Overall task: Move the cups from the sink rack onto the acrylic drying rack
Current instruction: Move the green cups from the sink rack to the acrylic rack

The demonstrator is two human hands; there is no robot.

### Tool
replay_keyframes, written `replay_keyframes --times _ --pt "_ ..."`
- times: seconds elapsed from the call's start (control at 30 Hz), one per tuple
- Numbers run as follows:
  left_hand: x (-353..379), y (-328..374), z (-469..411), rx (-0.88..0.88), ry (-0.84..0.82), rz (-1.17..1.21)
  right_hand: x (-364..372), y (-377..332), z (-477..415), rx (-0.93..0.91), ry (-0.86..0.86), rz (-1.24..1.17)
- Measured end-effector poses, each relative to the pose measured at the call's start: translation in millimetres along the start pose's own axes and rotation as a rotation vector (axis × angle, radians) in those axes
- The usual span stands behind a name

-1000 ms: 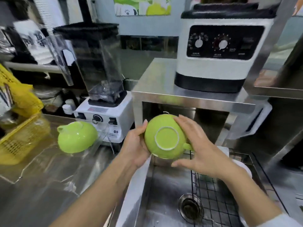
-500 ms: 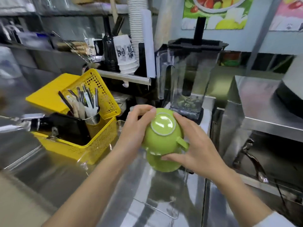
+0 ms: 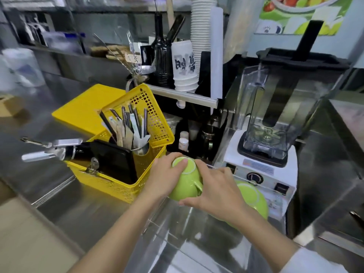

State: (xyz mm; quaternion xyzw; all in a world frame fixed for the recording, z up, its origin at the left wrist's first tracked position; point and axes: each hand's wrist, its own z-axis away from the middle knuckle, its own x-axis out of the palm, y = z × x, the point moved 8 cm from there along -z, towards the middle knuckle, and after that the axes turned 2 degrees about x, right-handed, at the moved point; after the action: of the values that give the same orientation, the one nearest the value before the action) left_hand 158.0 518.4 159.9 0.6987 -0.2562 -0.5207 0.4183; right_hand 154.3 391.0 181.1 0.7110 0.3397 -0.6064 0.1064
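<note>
I hold a green cup upside down with both hands, its base ring up and its handle toward me. My left hand grips its left side with the thumb on the base. My right hand covers its right side next to the handle. The cup is over the clear acrylic drying rack, at its far left end; whether it touches the rack I cannot tell. A second green cup rests upside down on the rack to the right, partly hidden by my right wrist.
A yellow basket with utensils and a black case stands just left of the cup. A blender on a white base sits behind the rack. A shelf with paper cups and a dark bottle is farther back.
The cup went from over the sink leftward to the acrylic rack and has come down beside the basket. The view swung left with it; the sink is out of sight.
</note>
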Motion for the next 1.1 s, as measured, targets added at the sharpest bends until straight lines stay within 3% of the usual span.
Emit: replay_keyframes --times 0.27,0.4,0.6,0.77,1.1 --pt "18 -20 -7 -0.042 -0.075 -0.108 30 9 -6 0.024 -0.074 0.174" --pt "21 -18 -6 -0.027 -0.042 -0.165 37 9 -7 0.022 -0.119 0.245" --pt "20 -5 -4 0.073 0.034 -0.433 32 11 -8 0.023 -0.194 0.189" --pt "21 37 3 0.211 0.105 -0.469 -22 17 2 -0.051 -0.058 -0.003" --pt "138 131 49 0.466 -0.15 -0.417 -85 147 100 0.203 0.103 0.049"
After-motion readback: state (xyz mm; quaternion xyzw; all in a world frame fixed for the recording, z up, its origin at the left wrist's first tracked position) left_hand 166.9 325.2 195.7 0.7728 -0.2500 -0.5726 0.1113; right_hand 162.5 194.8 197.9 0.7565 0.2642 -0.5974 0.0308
